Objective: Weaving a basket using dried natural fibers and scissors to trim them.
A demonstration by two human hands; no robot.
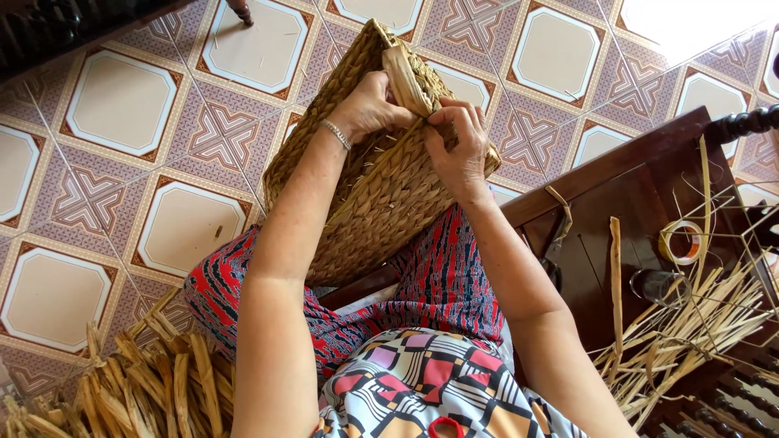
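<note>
Patterned floor tiles [122, 101] below; my left hand [369, 105] and right hand [458, 150] pinch a strand [406, 77] at the woven basket [381, 195] rim; body woven, edge unfinished.

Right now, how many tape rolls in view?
1. The tape roll sits on the dark wooden bench at the person's right, beside the loose straw strands. More could be hidden under the strands.

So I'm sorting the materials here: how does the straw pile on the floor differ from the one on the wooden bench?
The floor pile has broad, flat, golden-brown strips, lying close together. The bench pile has thinner, paler stalks, fanned out loosely on dark wood, beside a roll of tape. Both are loose dried plant fibre, and neither touches the hands.
</note>
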